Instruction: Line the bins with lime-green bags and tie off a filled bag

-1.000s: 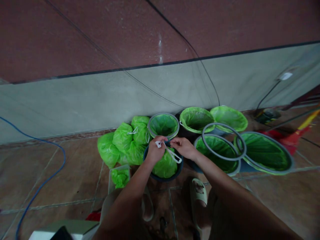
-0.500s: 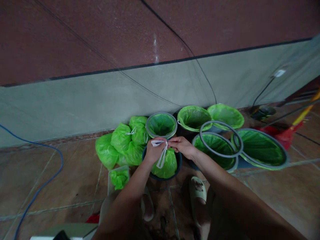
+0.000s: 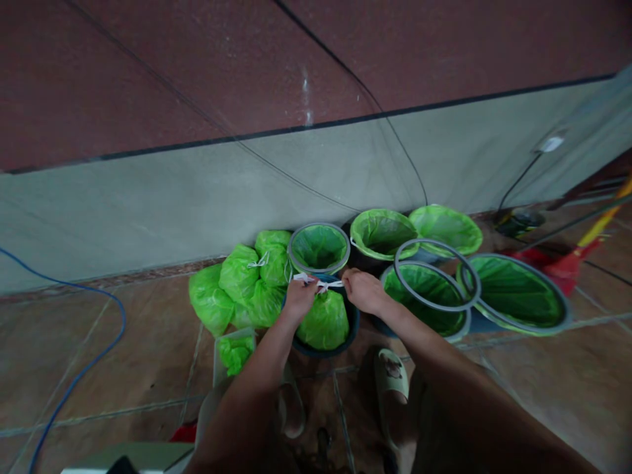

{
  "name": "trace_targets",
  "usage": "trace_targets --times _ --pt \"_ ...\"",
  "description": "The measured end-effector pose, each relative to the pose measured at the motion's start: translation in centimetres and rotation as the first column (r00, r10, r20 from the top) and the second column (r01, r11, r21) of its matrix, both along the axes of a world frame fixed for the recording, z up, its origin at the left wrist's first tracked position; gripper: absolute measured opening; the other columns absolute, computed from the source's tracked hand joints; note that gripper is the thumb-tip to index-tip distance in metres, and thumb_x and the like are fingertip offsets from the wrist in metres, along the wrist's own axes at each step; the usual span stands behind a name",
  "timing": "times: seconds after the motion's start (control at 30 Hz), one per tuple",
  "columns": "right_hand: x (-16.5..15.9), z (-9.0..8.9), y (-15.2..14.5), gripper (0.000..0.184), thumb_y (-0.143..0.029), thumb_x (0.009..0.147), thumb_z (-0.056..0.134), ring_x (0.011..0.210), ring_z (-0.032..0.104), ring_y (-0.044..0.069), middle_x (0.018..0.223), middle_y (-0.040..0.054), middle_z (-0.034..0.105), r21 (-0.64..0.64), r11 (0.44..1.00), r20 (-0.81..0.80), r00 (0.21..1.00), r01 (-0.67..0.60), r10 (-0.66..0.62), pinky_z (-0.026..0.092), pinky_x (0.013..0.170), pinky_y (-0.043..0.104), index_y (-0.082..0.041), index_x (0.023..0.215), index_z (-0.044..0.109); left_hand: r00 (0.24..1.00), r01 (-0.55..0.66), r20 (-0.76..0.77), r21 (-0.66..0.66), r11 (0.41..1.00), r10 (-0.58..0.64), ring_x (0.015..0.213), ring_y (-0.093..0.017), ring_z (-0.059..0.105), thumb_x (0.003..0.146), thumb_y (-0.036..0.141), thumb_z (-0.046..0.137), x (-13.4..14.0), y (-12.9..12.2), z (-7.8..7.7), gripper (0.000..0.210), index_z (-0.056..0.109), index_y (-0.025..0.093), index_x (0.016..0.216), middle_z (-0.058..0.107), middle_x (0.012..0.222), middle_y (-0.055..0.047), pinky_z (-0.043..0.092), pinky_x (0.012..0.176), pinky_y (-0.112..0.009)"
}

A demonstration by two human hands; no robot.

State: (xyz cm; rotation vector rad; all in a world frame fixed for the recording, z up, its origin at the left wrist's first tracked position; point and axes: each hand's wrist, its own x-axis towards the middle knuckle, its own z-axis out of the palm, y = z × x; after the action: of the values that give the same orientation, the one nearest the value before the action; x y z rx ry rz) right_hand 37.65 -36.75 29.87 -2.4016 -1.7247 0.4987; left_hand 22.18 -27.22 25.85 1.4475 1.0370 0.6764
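Observation:
A full green garbage bag sits in a dark blue bin in front of me, its neck gathered at the top. White drawstring stretches taut sideways above the bag. My left hand is closed on the drawstring's left part. My right hand grips its other end, fingers curled in. The knot area between the hands is too small to make out clearly. Just behind the hands stands a lined bin with a grey rim.
Several tied green bags are heaped at left, beside a clear box holding green plastic. More lined bins stand at right, with a loose grey ring across two. A blue hose lies left; a red dustpan is far right.
My hands have moved apart from close together, pulling the drawstring ends sideways. The loop that hung in front of the bag is now drawn tight across its top.

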Motion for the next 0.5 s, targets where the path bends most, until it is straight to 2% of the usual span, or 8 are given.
trace_targets --times 0.1,0.17,0.2,0.27,0.3,0.33,0.43,0.5 --pt "0.4 -0.6 0.0 0.028 -0.017 0.095 0.042 0.098 0.069 0.025 0.104 0.0155 0.072 -0.043 0.999 -0.077 0.997 0.013 -0.016 0.046 0.088 0.032 -0.014 0.098 0.069 1.000 0.003 -0.030 -0.045 0.999 -0.004 0.059 -0.013 0.058 0.070 0.018 0.061 0.1 0.3 -0.3 0.012 0.067 0.016 0.059 0.063 0.056 -0.001 0.042 0.061 -0.024" --pt "0.7 -1.4 -0.3 0.028 -0.017 0.092 0.048 0.107 0.067 0.024 0.116 0.0159 0.069 -0.013 1.000 -0.191 0.982 -0.009 0.006 0.046 0.094 0.032 -0.013 0.112 0.067 0.998 -0.028 -0.058 -0.082 0.996 0.023 0.055 -0.013 0.056 0.071 0.019 0.060 0.2 0.3 -0.2 0.015 0.065 0.016 0.057 0.061 0.054 -0.001 0.041 0.058 -0.025" --pt "0.8 -2.0 -0.5 0.036 -0.018 0.089 0.054 0.111 0.065 0.024 0.125 0.0163 0.066 0.009 0.999 -0.262 0.964 -0.037 0.038 0.046 0.097 0.032 -0.013 0.124 0.062 0.997 -0.047 -0.063 -0.095 0.994 0.041 0.054 -0.013 0.056 0.071 0.019 0.060 0.3 0.1 -0.1 0.014 0.065 0.016 0.057 0.061 0.054 0.000 0.040 0.057 -0.024" --pt "0.8 -3.4 -1.1 0.068 -0.020 0.077 0.069 0.118 0.062 0.024 0.139 0.0161 0.058 0.038 0.992 -0.397 0.909 -0.118 0.123 0.046 0.100 0.034 -0.015 0.142 0.048 0.997 -0.070 -0.042 -0.121 0.990 0.065 0.051 -0.012 0.054 0.070 0.019 0.062 0.6 -0.3 0.0 0.011 0.064 0.016 0.059 0.059 0.053 0.001 0.039 0.054 -0.023" --pt "0.6 -4.1 -1.3 0.079 -0.021 0.071 0.074 0.118 0.062 0.026 0.138 0.0155 0.059 0.035 0.988 -0.443 0.883 -0.153 0.153 0.046 0.101 0.036 -0.016 0.144 0.046 0.998 -0.063 -0.015 -0.140 0.988 0.062 0.050 -0.011 0.052 0.069 0.018 0.063 0.8 -0.6 0.0 0.010 0.063 0.016 0.059 0.057 0.052 0.002 0.038 0.053 -0.023" --pt "0.4 -4.8 -1.4 0.079 -0.022 0.067 0.077 0.116 0.063 0.028 0.132 0.0147 0.064 0.021 0.985 -0.459 0.874 -0.169 0.160 0.047 0.100 0.038 -0.016 0.141 0.050 0.998 -0.052 0.016 -0.169 0.984 0.055 0.048 -0.010 0.050 0.069 0.018 0.064 1.0 -0.9 -0.1 0.011 0.061 0.016 0.058 0.055 0.051 0.003 0.037 0.051 -0.022" --pt "-0.3 -6.1 -1.1 0.039 -0.022 0.071 0.067 0.097 0.069 0.028 0.100 0.0108 0.075 0.042 0.991 -0.477 0.869 -0.125 0.130 0.050 0.092 0.040 -0.016 0.110 0.069 0.995 0.000 0.095 -0.198 0.980 0.019 0.051 -0.010 0.053 0.071 0.023 0.069 1.4 -1.1 -0.2 0.017 0.059 0.015 0.060 0.056 0.054 0.002 0.043 0.055 -0.023" --pt "-0.5 -5.9 -0.6 0.020 -0.026 0.075 0.061 0.082 0.069 0.025 0.083 0.0072 0.075 0.112 0.993 -0.608 0.788 -0.032 0.094 0.052 0.081 0.037 -0.018 0.089 0.071 0.994 -0.052 0.091 -0.133 0.990 0.065 0.062 -0.014 0.061 0.073 0.027 0.071 1.1 -0.8 0.3 0.014 0.066 0.014 0.074 0.064 0.066 -0.002 0.050 0.066 -0.027"
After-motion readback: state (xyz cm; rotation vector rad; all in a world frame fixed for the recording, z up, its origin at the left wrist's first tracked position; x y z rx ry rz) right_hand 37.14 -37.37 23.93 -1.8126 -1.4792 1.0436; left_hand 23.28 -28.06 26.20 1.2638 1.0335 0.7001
